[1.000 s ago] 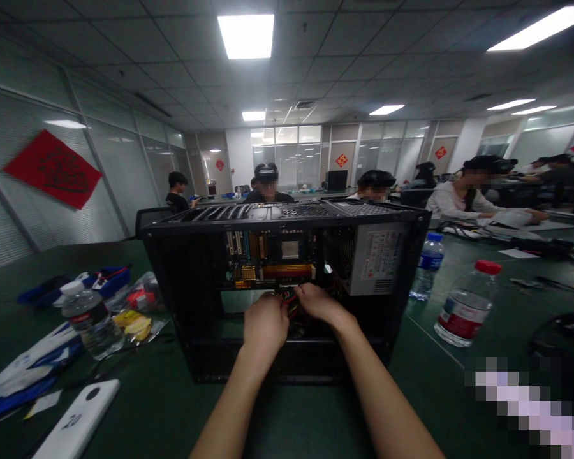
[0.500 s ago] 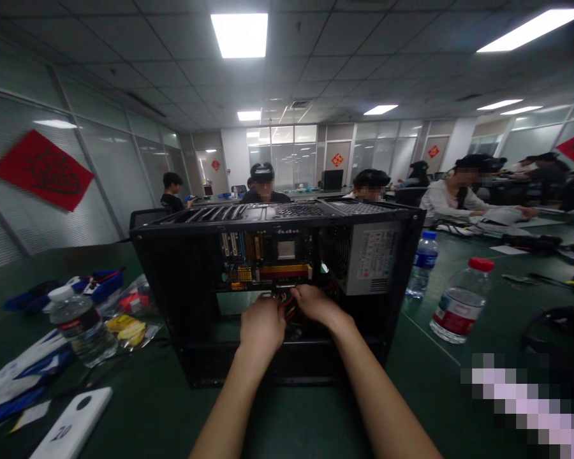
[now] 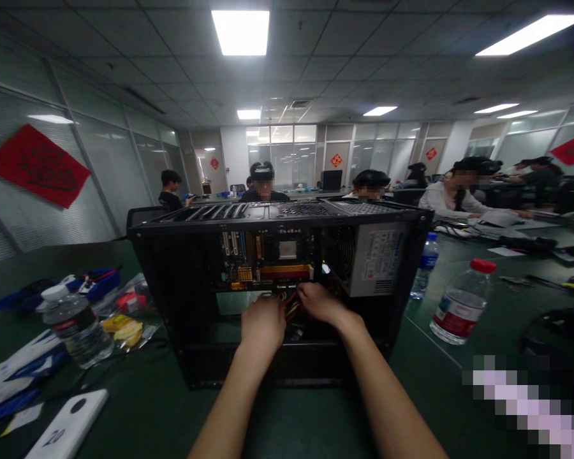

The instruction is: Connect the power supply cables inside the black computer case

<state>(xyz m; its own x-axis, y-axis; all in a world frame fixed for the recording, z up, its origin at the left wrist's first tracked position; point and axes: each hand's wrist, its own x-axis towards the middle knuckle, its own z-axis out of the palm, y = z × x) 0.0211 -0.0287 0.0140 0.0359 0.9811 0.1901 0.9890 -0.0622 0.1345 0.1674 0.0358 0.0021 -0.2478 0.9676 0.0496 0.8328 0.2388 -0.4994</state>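
An open black computer case (image 3: 172, 268) stands on the green table in front of me. Inside it I see a motherboard (image 3: 263, 261) and a grey power supply (image 3: 380, 258) at the right. Both my hands reach into the case below the motherboard. My left hand (image 3: 263, 322) is closed, its fingers curled at a bundle of red, yellow and black wires (image 3: 291, 306). My right hand (image 3: 318, 301) is closed on the same bundle from the right. The fingertips of both hands are hidden.
A water bottle (image 3: 76, 325), plastic bags (image 3: 124, 319) and a white device marked 20 (image 3: 64, 427) lie at the left. Two water bottles (image 3: 462, 299) (image 3: 425, 258) stand at the right. Several people sit at tables behind the case.
Both hands have stayed at the wires inside the case, shifting only slightly. The camera has drifted a little.
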